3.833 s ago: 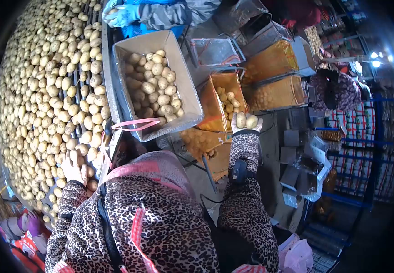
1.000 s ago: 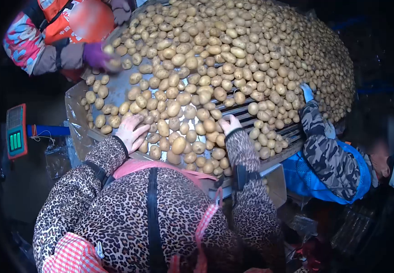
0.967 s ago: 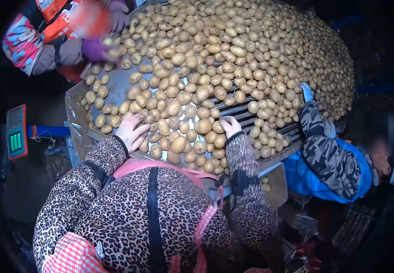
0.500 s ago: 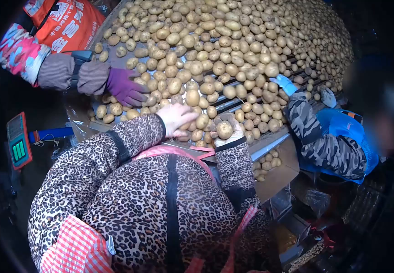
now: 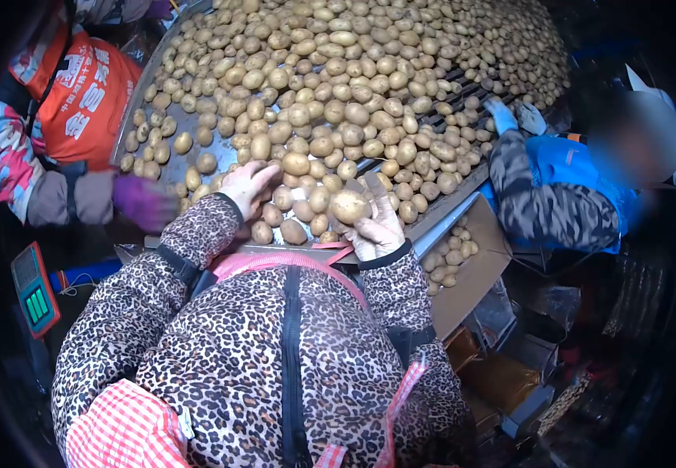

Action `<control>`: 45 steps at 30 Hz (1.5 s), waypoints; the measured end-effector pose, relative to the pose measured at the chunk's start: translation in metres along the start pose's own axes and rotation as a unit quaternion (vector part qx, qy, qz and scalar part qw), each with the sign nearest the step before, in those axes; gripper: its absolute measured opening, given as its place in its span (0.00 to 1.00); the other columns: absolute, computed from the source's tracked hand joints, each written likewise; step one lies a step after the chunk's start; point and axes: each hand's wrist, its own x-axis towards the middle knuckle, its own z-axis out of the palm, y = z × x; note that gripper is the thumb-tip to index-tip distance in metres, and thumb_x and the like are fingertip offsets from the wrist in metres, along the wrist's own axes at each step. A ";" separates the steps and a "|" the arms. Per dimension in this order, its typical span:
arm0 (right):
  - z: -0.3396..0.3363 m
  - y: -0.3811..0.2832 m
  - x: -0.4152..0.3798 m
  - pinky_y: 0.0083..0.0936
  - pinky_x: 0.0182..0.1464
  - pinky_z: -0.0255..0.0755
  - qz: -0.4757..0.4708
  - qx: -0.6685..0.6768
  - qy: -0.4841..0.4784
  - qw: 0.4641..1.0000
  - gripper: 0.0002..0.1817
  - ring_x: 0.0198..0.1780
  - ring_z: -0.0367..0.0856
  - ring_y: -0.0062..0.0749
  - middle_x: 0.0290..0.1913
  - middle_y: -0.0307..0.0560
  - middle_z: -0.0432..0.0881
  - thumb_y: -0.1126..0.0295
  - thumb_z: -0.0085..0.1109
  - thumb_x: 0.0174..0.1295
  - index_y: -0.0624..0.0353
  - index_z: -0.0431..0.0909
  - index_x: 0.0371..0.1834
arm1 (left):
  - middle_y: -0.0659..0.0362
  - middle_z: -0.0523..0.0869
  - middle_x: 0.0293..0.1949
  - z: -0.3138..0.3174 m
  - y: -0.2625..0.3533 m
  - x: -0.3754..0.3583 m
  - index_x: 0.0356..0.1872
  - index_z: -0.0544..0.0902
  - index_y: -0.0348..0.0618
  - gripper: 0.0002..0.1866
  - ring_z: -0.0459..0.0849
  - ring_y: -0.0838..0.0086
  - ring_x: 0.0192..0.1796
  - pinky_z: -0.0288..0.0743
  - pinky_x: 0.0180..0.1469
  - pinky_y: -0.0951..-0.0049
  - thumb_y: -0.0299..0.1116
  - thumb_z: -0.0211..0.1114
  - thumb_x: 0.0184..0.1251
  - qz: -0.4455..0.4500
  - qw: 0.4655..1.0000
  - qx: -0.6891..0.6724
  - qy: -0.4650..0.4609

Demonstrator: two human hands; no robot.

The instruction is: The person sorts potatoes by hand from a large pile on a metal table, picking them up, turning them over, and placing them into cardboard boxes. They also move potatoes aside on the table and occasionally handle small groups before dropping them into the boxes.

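Observation:
My right hand [image 5: 381, 228] is turned palm up, with its fingers and thumb around a large tan potato [image 5: 350, 207] near the front edge of the sorting table. To its left, my left hand [image 5: 249, 188] reaches over the potatoes with its back toward me. The fingers there are apart and slightly bent, with no potato visible in them; their undersides are hidden. Between my hands lie several loose potatoes [image 5: 293, 232] on the table top. Leopard-print sleeves cover both my arms.
A large heap of potatoes [image 5: 338, 86] spreads over the table, partly on dark slats [image 5: 463, 82]. A co-worker's purple glove [image 5: 143, 203] is at left, another's light blue glove [image 5: 500, 115] at right. A cardboard box [image 5: 474, 269] with potatoes stands below right; a scale display [image 5: 35, 288] is at left.
My left hand has moved left and my right hand has turned slightly, still with a potato. The purple-gloved hand has drawn back toward the table's left edge. The camera view has shifted.

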 end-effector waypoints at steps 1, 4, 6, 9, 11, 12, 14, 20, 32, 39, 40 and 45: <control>-0.001 0.000 -0.002 0.49 0.63 0.76 -0.008 -0.023 0.001 1.000 0.41 0.67 0.73 0.50 0.68 0.54 0.69 0.72 0.71 0.55 0.56 0.61 0.73 | 0.46 0.75 0.60 -0.002 -0.003 0.002 0.71 0.66 0.49 0.40 0.74 0.49 0.61 0.70 0.65 0.56 0.22 0.66 0.52 -0.015 0.997 -0.071 -0.014; -0.018 0.007 -0.007 0.43 0.61 0.78 -0.013 -0.020 -0.003 1.000 0.38 0.62 0.77 0.48 0.63 0.52 0.75 0.69 0.73 0.52 0.56 0.67 0.69 | 0.51 0.78 0.56 -0.004 0.011 0.006 0.69 0.66 0.45 0.35 0.80 0.60 0.58 0.79 0.57 0.58 0.26 0.69 0.60 -0.159 0.697 -0.699 0.023; -0.035 0.018 -0.007 0.40 0.59 0.79 0.008 0.079 -0.018 0.997 0.34 0.59 0.80 0.47 0.58 0.51 0.79 0.65 0.72 0.53 0.57 0.72 0.65 | 0.51 0.81 0.52 -0.022 0.033 0.008 0.65 0.70 0.44 0.26 0.83 0.62 0.50 0.83 0.47 0.61 0.33 0.64 0.67 -0.117 0.482 -0.868 -0.024; -0.026 0.012 -0.002 0.54 0.52 0.80 0.090 0.254 0.031 0.962 0.29 0.54 0.83 0.46 0.51 0.53 0.84 0.45 0.63 0.61 0.58 0.79 0.54 | 0.51 0.85 0.42 -0.024 0.045 0.011 0.57 0.75 0.45 0.17 0.83 0.61 0.42 0.80 0.36 0.62 0.40 0.56 0.73 -0.155 0.306 -0.937 -0.060; -0.013 0.011 -0.002 0.59 0.46 0.81 0.097 0.287 0.101 0.948 0.27 0.51 0.84 0.48 0.49 0.53 0.84 0.44 0.59 0.64 0.59 0.79 0.51 | 0.52 0.85 0.39 -0.022 0.045 0.016 0.51 0.76 0.45 0.15 0.83 0.60 0.39 0.78 0.33 0.61 0.43 0.56 0.74 -0.142 0.262 -0.949 -0.100; -0.019 0.018 -0.002 0.59 0.46 0.81 0.137 0.281 0.104 0.944 0.27 0.49 0.84 0.48 0.48 0.53 0.84 0.45 0.58 0.65 0.59 0.79 0.51 | 0.52 0.85 0.39 -0.022 0.047 0.016 0.50 0.77 0.45 0.15 0.83 0.61 0.38 0.78 0.33 0.61 0.44 0.55 0.75 -0.135 0.246 -0.952 -0.118; -0.038 0.036 -0.002 0.58 0.44 0.82 0.205 0.248 0.122 0.939 0.25 0.47 0.84 0.49 0.49 0.53 0.83 0.48 0.57 0.67 0.59 0.76 0.53 | 0.52 0.85 0.38 -0.025 0.057 0.017 0.49 0.77 0.45 0.14 0.83 0.61 0.38 0.78 0.34 0.60 0.44 0.53 0.76 -0.173 0.211 -0.957 -0.093; 0.016 0.042 0.005 0.44 0.40 0.85 0.228 -0.030 0.060 0.971 0.27 0.45 0.85 0.45 0.57 0.53 0.79 0.53 0.53 0.72 0.56 0.65 0.68 | 0.53 0.81 0.46 -0.016 0.081 0.025 0.66 0.66 0.38 0.23 0.85 0.63 0.47 0.81 0.54 0.60 0.28 0.59 0.72 -0.066 0.509 -0.858 0.028; 0.013 0.058 0.016 0.29 0.62 0.73 0.107 -0.200 0.083 0.970 0.30 0.59 0.78 0.34 0.59 0.52 0.78 0.69 0.67 0.64 0.67 0.68 0.68 | 0.53 0.80 0.47 -0.014 0.050 0.037 0.70 0.66 0.46 0.26 0.84 0.67 0.42 0.83 0.48 0.63 0.30 0.58 0.72 -0.272 0.591 -0.759 0.032; -0.047 0.078 0.032 0.39 0.66 0.71 0.080 -0.166 0.209 0.960 0.28 0.63 0.75 0.40 0.63 0.54 0.74 0.63 0.58 0.70 0.60 0.65 0.70 | 0.53 0.77 0.61 0.001 0.052 0.014 0.64 0.74 0.55 0.35 0.71 0.54 0.68 0.58 0.71 0.43 0.47 0.66 0.51 0.302 0.949 0.078 0.056; -0.048 0.075 0.033 0.41 0.67 0.70 0.077 -0.129 0.226 0.963 0.28 0.64 0.74 0.39 0.63 0.53 0.74 0.61 0.57 0.70 0.59 0.65 0.70 | 0.53 0.75 0.63 -0.001 0.041 0.015 0.65 0.74 0.58 0.34 0.71 0.53 0.68 0.57 0.71 0.41 0.48 0.64 0.52 0.270 0.953 0.137 -0.025; -0.063 0.041 0.046 0.38 0.60 0.74 0.056 -0.157 0.291 0.942 0.25 0.60 0.76 0.36 0.61 0.45 0.77 0.58 0.61 0.68 0.57 0.73 0.65 | 0.52 0.76 0.63 -0.018 -0.054 -0.016 0.64 0.74 0.47 0.30 0.71 0.51 0.67 0.61 0.69 0.45 0.42 0.58 0.58 0.088 0.975 0.194 0.064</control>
